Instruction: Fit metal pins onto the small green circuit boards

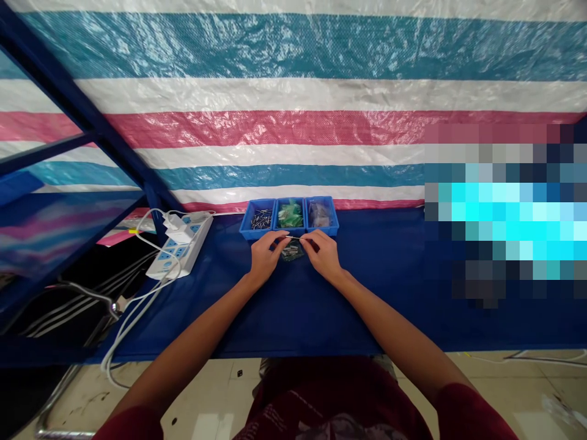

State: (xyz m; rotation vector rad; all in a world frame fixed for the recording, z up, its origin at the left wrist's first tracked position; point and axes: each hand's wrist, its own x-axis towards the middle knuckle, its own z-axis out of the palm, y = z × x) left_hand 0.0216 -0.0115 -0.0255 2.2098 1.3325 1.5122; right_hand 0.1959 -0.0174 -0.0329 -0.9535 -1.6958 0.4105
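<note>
My left hand (266, 255) and my right hand (323, 255) meet over the blue table, fingers pinched on the two ends of a small thin rod-like piece (292, 238). Just below it, a clear plastic bag (292, 251) with small metallic pieces lies on the table. Behind my hands three blue bins stand side by side. The left bin (245, 227) holds many thin dark and silvery pieces. In the middle bin is a green plastic bag (290, 214), and in the right one a clear or greyish bag (320, 214).
A white power strip (186, 250) with plugs and white cables lies to the left, the cables hanging over the table's front edge. Blue metal frame bars (87, 104) rise at the left. A striped plastic sheet (284, 128) stands behind. The far right is pixelated.
</note>
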